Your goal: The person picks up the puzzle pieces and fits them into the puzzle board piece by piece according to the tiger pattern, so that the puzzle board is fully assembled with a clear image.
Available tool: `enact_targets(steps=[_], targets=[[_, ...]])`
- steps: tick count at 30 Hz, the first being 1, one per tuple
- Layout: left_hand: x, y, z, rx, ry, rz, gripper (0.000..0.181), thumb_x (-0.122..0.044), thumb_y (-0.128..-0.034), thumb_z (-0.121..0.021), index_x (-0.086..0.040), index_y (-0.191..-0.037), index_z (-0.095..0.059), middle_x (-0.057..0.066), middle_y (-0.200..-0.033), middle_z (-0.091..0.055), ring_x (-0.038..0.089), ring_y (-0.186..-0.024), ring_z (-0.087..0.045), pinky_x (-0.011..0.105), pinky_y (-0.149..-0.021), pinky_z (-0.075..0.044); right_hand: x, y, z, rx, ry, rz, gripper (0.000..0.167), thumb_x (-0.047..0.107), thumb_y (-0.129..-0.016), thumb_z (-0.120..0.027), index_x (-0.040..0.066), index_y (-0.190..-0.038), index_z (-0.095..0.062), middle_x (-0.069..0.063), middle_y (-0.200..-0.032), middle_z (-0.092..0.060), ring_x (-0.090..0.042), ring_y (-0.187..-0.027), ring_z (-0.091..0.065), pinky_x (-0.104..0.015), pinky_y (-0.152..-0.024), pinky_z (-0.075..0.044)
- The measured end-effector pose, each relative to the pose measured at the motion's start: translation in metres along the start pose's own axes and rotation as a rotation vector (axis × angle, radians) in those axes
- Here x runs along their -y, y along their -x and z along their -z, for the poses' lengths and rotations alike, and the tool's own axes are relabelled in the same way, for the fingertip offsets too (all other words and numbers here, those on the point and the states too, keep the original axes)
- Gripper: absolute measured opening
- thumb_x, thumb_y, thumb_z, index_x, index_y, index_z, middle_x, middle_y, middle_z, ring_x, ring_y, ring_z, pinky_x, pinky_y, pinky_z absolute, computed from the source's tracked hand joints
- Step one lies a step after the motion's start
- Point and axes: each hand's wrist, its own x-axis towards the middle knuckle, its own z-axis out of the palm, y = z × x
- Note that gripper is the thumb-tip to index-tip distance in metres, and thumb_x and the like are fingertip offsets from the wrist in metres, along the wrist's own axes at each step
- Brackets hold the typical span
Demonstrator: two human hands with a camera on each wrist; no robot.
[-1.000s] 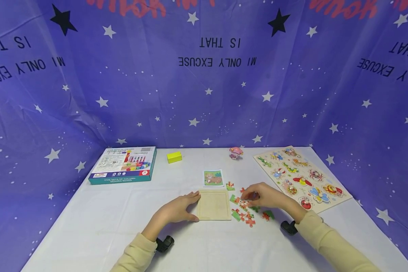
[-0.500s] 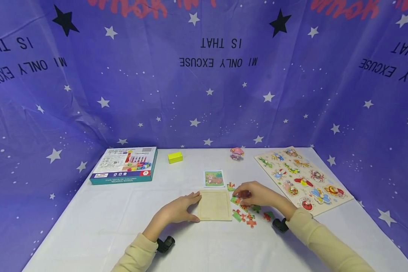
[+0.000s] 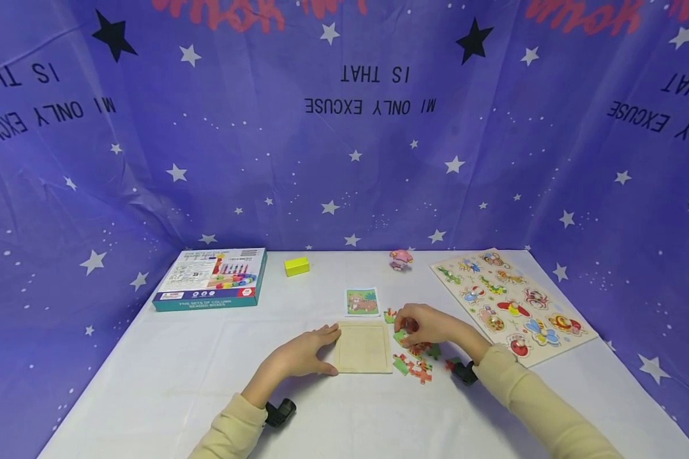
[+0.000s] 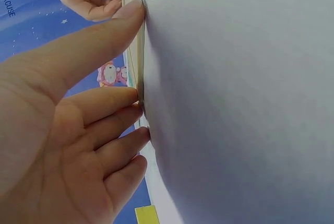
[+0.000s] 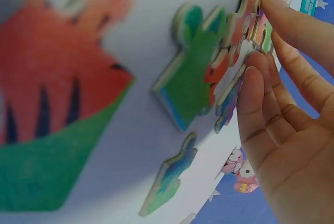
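Note:
The left hand (image 3: 304, 354) rests at the left edge of a square wooden tray (image 3: 363, 347), thumb and fingertips touching its rim; the left wrist view shows the same hand (image 4: 78, 125) with its fingers nearly straight. Right of the tray, the right hand (image 3: 427, 324) is over a cluster of jigsaw pieces (image 3: 419, 371). Seen from the right wrist, that hand (image 5: 292, 83) has thumb and fingertips at several pieces; whether it grips one cannot be told. A green piece (image 5: 193, 72) lies beside them. Behind the tray is a small picture card (image 3: 362, 302).
A boxed bead set (image 3: 209, 279) stands at the back left, a yellow block (image 3: 296, 266) beside it. Behind the card is a pink figurine (image 3: 400, 259). An insect puzzle board (image 3: 511, 306) lies at the right.
The right hand has moved a little left and forward over the pieces, and its wrist camera now covers part of the rightmost piece. The left hand keeps its place at the tray.

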Motion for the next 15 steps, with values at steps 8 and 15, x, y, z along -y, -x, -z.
enact_targets(steps=[8,15], targets=[[0.0015,-0.0009,0.0006,0.007,-0.007,-0.010,0.077,-0.029,-0.0807,-0.078,0.002,-0.142,-0.044,0.014,-0.151,-0.036,0.033,-0.140,-0.031,0.048,-0.113,-0.028,0.0036,-0.0032,0.0014,0.015,-0.037,0.052,0.021,0.008,-0.082,-0.077,0.009,-0.095,-0.060,0.004,-0.080,-0.062,-0.005,-0.066,-0.052,-0.023,-0.059,-0.048],[0.0023,-0.0015,0.0014,-0.008,-0.007,-0.014,0.081,-0.029,-0.0796,-0.079,0.004,-0.143,-0.042,0.016,-0.151,-0.036,0.034,-0.138,-0.033,0.047,-0.112,-0.030,0.0065,-0.0044,0.0021,-0.122,-0.101,0.058,0.015,0.003,-0.086,-0.070,0.012,-0.097,-0.067,0.001,-0.090,-0.069,-0.009,-0.080,-0.063,-0.027,-0.071,-0.055]])
